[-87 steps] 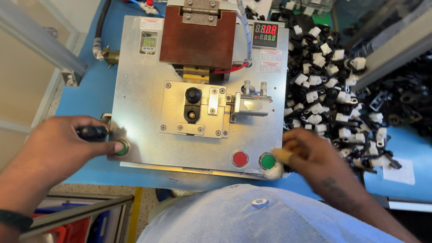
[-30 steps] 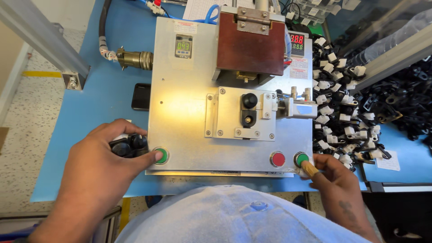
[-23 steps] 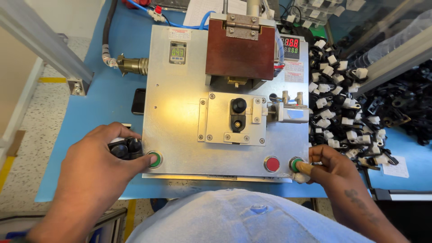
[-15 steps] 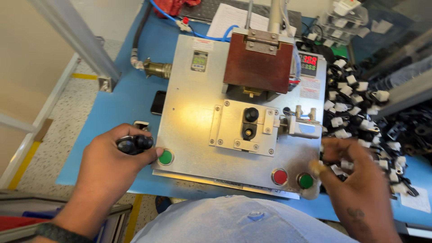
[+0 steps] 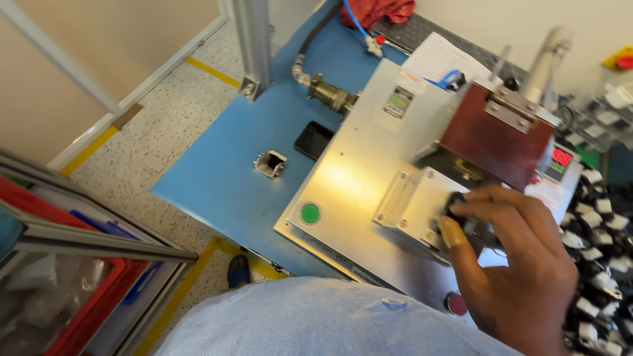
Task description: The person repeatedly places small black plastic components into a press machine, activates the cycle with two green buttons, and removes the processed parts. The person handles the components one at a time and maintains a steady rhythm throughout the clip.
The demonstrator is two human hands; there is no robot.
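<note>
A blue work table point(image 5: 217, 171) carries a silver press fixture point(image 5: 359, 191) w/ a brown block head point(image 5: 496, 135) above its raised nest plate point(image 5: 412, 207); a red bin point(image 5: 86, 310) sits lower left, a heap of small black-and-white parts point(image 5: 603, 264) at right. The right hand point(image 5: 511, 264) lies across the nest, wrist low at bottom right, palm down, fingers curled forward & thumb tucked under. Fingertips point(image 5: 461, 211) close round a small black part point(image 5: 455, 201) seated in the nest under the head; grip looks pinched onto it, though the fingers hide most of it, so how tight can't be told. Judged step: handling the part at the nest, placing or lifting, unclear which. Next move calls for a straight, careful pull or push clear of the head, fingers out of the press zone. Green button point(image 5: 310, 213) at front left is untouched; red button point(image 5: 455, 303) sits just below the hand. Left hand not in shot.
</note>
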